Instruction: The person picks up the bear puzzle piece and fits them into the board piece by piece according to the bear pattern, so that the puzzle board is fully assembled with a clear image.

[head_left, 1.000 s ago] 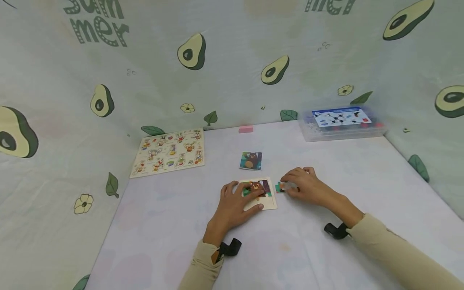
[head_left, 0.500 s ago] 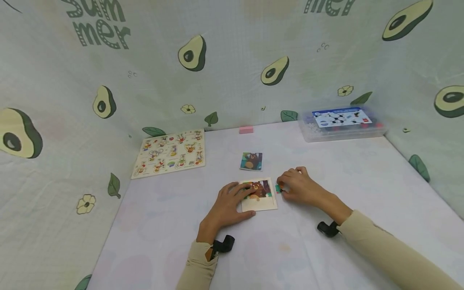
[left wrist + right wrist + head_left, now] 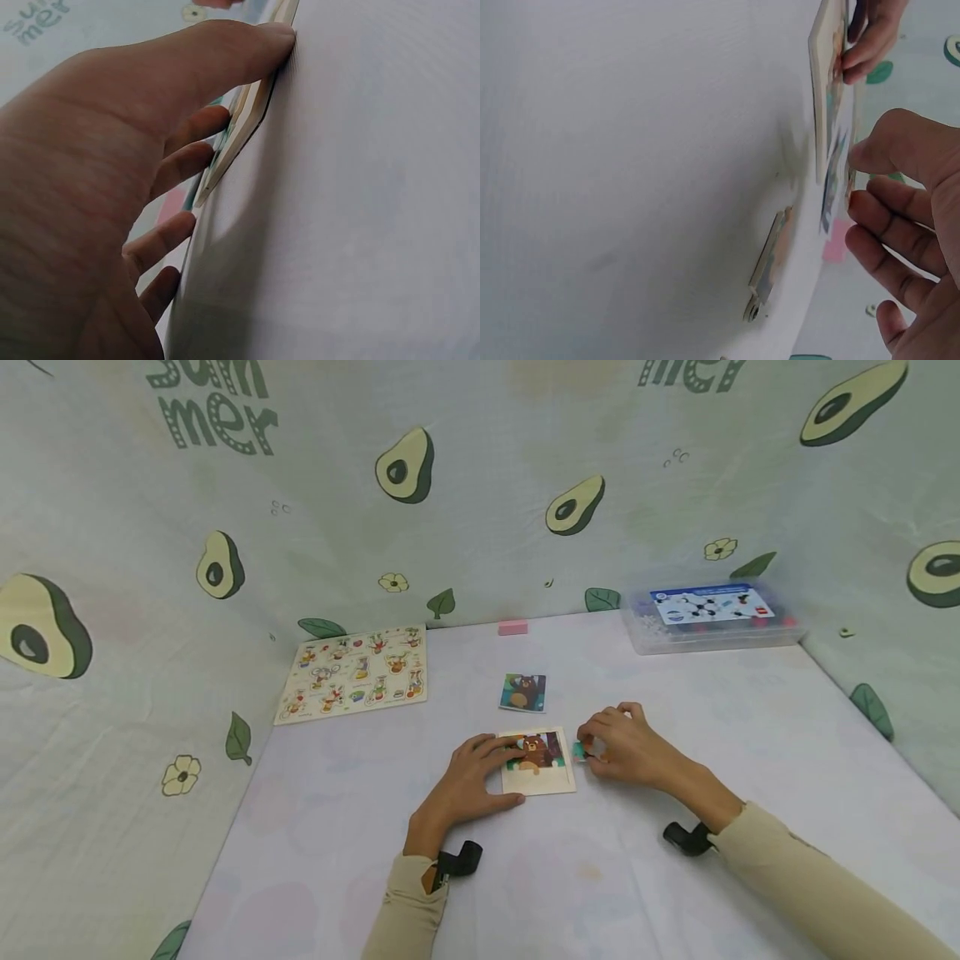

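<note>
A small puzzle board (image 3: 542,777) with a bear picture lies flat on the white table (image 3: 360,827). My left hand (image 3: 468,781) rests on its left side, fingers laid on top and the thumb (image 3: 247,45) against the near edge of the board (image 3: 251,112). Just right of the board, my right hand (image 3: 624,747) pinches a small teal puzzle piece (image 3: 580,750) between thumb and fingertips. In the right wrist view the piece (image 3: 832,187) hangs close beside the board's edge (image 3: 823,82).
A bear picture card (image 3: 522,692) lies behind the board. A larger wooden peg puzzle (image 3: 352,675) sits at the back left, a pink block (image 3: 513,627) by the back wall, and a clear plastic box (image 3: 712,614) at the back right. Avocado-print cloth walls surround the table.
My right hand has shifted slightly left, bringing the piece up to the board's right edge. My left hand's fingers have slid back toward the board's left side.
</note>
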`<state>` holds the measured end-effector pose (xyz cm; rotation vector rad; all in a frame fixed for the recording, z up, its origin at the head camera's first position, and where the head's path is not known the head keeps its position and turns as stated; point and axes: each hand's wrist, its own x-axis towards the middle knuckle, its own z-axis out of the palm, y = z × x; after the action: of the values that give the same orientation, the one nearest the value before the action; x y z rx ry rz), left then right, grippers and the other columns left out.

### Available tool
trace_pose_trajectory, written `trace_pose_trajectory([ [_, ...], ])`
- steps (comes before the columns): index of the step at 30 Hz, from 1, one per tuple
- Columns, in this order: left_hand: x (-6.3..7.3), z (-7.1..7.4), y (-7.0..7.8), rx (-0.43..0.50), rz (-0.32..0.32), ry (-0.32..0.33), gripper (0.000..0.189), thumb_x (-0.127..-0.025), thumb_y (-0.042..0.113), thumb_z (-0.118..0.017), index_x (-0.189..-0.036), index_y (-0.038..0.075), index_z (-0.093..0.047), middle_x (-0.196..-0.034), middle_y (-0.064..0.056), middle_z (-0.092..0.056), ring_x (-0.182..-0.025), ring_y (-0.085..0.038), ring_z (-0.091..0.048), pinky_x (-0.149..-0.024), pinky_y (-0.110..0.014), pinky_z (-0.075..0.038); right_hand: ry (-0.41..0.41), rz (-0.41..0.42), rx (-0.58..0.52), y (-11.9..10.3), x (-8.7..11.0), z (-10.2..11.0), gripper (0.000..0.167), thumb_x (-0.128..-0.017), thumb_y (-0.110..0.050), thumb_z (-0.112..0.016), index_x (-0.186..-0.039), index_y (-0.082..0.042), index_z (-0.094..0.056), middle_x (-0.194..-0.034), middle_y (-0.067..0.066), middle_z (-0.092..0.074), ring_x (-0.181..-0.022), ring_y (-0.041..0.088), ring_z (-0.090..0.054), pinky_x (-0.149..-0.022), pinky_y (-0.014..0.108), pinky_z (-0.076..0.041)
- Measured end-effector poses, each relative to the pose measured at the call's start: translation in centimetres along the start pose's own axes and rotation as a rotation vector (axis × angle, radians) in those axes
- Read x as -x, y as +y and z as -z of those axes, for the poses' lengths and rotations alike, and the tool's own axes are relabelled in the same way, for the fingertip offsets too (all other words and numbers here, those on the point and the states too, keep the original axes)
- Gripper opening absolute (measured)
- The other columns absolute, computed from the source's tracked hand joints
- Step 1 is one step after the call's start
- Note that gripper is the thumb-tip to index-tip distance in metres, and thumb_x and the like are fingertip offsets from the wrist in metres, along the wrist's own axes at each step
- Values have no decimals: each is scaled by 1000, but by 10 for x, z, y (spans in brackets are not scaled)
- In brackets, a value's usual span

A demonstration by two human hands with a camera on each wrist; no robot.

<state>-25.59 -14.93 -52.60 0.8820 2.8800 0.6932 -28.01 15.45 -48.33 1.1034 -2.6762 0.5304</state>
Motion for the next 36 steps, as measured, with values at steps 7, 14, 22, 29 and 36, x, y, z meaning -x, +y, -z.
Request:
trace_pose_trajectory([
  [7, -1, 1, -1, -7, -7, -8, 67, -85, 58, -71, -145, 33, -54, -154, 9, -41, -145, -25, -27, -116, -53, -22, 23, 32, -70, -10, -5, -1, 26, -74, -13, -81, -97, -13, -70, -90, -7, -64, -89, 13, -56, -90, 53, -31],
  [14, 1, 3, -1, 16, -8, -20, 65, -86, 57, -71, -144, 32, -54, -154, 7, -41, -146, -26, -26, -116, -55, -21, -1, 37, -95, -23, -13, -3, 27, -78, -17, -81, -102, -12, -71, -95, -6, -65, -95, 14, -57, -94, 52, -31],
  [22, 2, 1, -1, 9, -31, 9, 64, -86, 57, -70, -143, 31, -56, -153, 7, -43, -145, -27, -28, -114, -57, -24, -17, 68, -128, -34, -19, -10, 29, -79, -16, -78, -107, -13, -71, -97, -6, -66, -97, 15, -57, -95, 52, -30],
  [29, 1, 0, -4, 10, -28, -6, 66, -86, 58, -70, -144, 32, -54, -154, 8, -42, -145, -27, -27, -115, -56, -22, -31, 82, -119, -44, -24, -16, 30, -80, -18, -78, -109, -11, -71, -103, -3, -67, -100, 17, -59, -96, 52, -33],
  [36, 0, 0, -4, 0, -11, -15, 67, -86, 59, -70, -145, 33, -52, -154, 10, -40, -146, -26, -26, -116, -54, -21, -24, 104, -114, -51, -29, -22, 27, -82, -19, -78, -108, -13, -70, -105, -4, -67, -102, 18, -59, -95, 52, -34],
])
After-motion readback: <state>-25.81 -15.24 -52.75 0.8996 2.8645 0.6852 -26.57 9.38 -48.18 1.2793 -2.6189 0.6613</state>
